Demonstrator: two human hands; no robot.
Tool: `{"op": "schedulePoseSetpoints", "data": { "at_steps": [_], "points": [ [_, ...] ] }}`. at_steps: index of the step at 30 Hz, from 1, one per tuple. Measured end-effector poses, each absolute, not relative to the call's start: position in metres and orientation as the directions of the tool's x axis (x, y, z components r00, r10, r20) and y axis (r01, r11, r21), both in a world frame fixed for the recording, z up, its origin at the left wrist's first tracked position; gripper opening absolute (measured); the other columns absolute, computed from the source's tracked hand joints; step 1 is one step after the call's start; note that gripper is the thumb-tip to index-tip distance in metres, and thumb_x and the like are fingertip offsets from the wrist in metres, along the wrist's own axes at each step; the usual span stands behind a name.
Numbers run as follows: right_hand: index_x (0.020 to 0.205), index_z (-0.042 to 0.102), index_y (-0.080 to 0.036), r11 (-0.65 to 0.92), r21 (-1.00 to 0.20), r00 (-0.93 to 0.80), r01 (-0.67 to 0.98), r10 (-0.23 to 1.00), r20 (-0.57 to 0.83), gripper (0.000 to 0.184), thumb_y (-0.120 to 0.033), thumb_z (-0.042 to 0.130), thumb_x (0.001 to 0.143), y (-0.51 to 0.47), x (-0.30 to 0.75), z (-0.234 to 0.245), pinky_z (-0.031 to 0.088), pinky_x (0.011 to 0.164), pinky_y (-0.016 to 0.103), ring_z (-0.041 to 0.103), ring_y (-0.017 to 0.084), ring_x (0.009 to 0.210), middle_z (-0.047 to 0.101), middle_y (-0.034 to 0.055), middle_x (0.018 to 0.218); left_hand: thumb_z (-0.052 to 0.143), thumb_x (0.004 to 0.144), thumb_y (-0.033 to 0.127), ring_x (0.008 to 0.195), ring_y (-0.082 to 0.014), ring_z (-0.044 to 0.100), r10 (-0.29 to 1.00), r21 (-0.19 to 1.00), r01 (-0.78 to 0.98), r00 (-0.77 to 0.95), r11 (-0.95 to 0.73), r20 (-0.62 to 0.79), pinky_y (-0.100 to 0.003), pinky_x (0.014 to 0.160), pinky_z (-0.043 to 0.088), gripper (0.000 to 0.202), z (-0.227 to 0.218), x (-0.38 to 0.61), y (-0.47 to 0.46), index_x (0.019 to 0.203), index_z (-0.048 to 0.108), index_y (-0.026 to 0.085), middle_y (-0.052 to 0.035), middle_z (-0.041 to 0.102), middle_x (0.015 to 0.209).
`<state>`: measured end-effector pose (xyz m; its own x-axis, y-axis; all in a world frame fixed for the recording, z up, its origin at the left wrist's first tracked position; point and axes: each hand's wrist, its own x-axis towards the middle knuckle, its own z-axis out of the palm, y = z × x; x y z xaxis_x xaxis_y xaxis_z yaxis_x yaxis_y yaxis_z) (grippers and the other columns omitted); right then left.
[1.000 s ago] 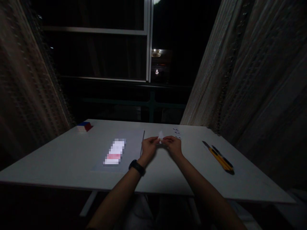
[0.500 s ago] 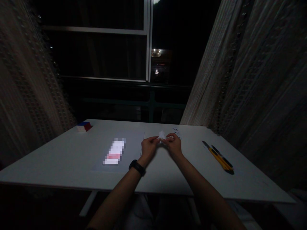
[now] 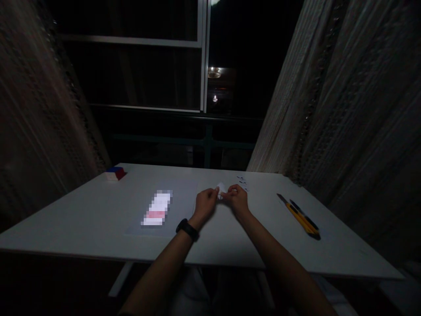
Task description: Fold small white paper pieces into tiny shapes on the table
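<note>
My left hand (image 3: 204,203), with a black watch on the wrist, and my right hand (image 3: 237,199) meet above the middle of a white table (image 3: 82,219). Both pinch a small white piece of paper (image 3: 221,188) between their fingertips, just above the tabletop. The fingers of both hands are curled closed on it. A few tiny scraps (image 3: 242,180) lie on the table just beyond my right hand.
A sheet of paper (image 3: 179,199) lies left of my hands. A yellow utility knife (image 3: 297,216) and a dark pen (image 3: 304,215) lie at the right. A red, white and blue block (image 3: 115,173) sits at the far left corner. Curtains hang on both sides of a dark window.
The small paper has turned a little between my fingertips and both hands have shifted slightly. Nothing else on the table has moved.
</note>
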<state>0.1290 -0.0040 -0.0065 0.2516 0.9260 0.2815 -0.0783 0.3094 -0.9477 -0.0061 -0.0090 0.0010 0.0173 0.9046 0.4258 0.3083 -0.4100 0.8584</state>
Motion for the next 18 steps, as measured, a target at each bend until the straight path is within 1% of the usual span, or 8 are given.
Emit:
{"op": "schedulePoseSetpoints", "data": {
  "at_steps": [2, 5, 8, 11, 14, 16, 18],
  "points": [
    [0.061, 0.050, -0.019, 0.285, -0.951, 0.263, -0.117, 0.933, 0.247, 0.040, -0.036, 0.079, 0.040, -0.0041, 0.1296, -0.0044, 0.036, 0.039, 0.022, 0.048, 0.011, 0.038, 0.055, -0.0050, 0.043, 0.050, 0.076, 0.049, 0.055, -0.0122, 0.048, 0.898, 0.853, 0.289, 0.058, -0.434, 0.437, -0.022, 0.052, 0.032, 0.040, 0.0031, -0.0054, -0.0113, 0.061, 0.063, 0.015, 0.0001, 0.056, 0.054],
    [0.059, 0.053, -0.018, 0.255, -0.954, 0.266, -0.156, 0.941, 0.208, 0.036, -0.033, 0.079, 0.039, -0.0044, 0.1311, -0.0014, 0.037, 0.041, 0.022, 0.049, 0.011, 0.039, 0.055, -0.0046, 0.043, 0.056, 0.072, 0.045, 0.058, -0.0122, 0.050, 0.893, 0.860, 0.240, 0.132, -0.450, 0.430, -0.022, 0.054, 0.035, 0.031, 0.0044, -0.0038, -0.0128, 0.067, 0.063, 0.015, 0.0005, 0.058, 0.059],
    [0.061, 0.058, -0.018, 0.264, -0.950, 0.248, -0.166, 0.944, 0.219, 0.031, -0.030, 0.079, 0.041, -0.0047, 0.1322, -0.0005, 0.037, 0.043, 0.022, 0.050, 0.011, 0.041, 0.056, -0.0041, 0.043, 0.062, 0.067, 0.039, 0.055, -0.0110, 0.048, 0.902, 0.880, 0.204, 0.148, -0.429, 0.406, -0.021, 0.053, 0.035, 0.025, 0.0031, -0.0025, -0.0111, 0.064, 0.060, 0.015, 0.0017, 0.055, 0.056],
    [0.067, 0.066, -0.017, 0.298, -0.945, 0.221, -0.133, 0.939, 0.265, 0.028, -0.031, 0.078, 0.045, -0.0045, 0.1328, -0.0017, 0.037, 0.044, 0.023, 0.049, 0.011, 0.042, 0.056, -0.0032, 0.044, 0.065, 0.063, 0.035, 0.055, -0.0106, 0.048, 0.926, 0.921, 0.121, 0.118, -0.371, 0.358, -0.021, 0.054, 0.036, 0.022, 0.0006, -0.0021, -0.0080, 0.060, 0.059, 0.014, 0.0013, 0.055, 0.055],
    [0.067, 0.069, -0.017, 0.323, -0.943, 0.216, -0.085, 0.930, 0.299, 0.027, -0.031, 0.078, 0.046, -0.0035, 0.1332, -0.0031, 0.041, 0.048, 0.025, 0.054, 0.014, 0.049, 0.063, 0.0007, 0.053, 0.067, 0.061, 0.033, 0.054, -0.0105, 0.050, 0.955, 0.965, -0.012, 0.147, -0.260, 0.259, -0.021, 0.053, 0.038, 0.022, -0.0013, -0.0031, -0.0063, 0.061, 0.060, 0.013, -0.0004, 0.057, 0.057],
    [0.066, 0.070, -0.017, 0.328, -0.941, 0.221, -0.078, 0.927, 0.305, 0.025, -0.030, 0.078, 0.045, -0.0025, 0.1335, -0.0040, 0.043, 0.051, 0.026, 0.057, 0.015, 0.053, 0.066, 0.0021, 0.058, 0.069, 0.060, 0.032, 0.055, -0.0107, 0.053, 0.964, 0.973, -0.070, 0.139, -0.219, 0.227, -0.021, 0.053, 0.040, 0.023, -0.0011, -0.0045, -0.0062, 0.067, 0.062, 0.012, -0.0017, 0.059, 0.060],
    [0.065, 0.070, -0.017, 0.325, -0.942, 0.225, -0.084, 0.927, 0.299, 0.025, -0.029, 0.078, 0.045, -0.0015, 0.1334, -0.0050, 0.044, 0.051, 0.027, 0.057, 0.015, 0.052, 0.065, 0.0019, 0.056, 0.073, 0.056, 0.029, 0.057, -0.0113, 0.056, 0.965, 0.965, -0.091, 0.073, -0.245, 0.252, -0.021, 0.054, 0.042, 0.031, 0.0006, -0.0062, -0.0067, 0.081, 0.063, 0.013, -0.0019, 0.062, 0.066]
  ]
}}
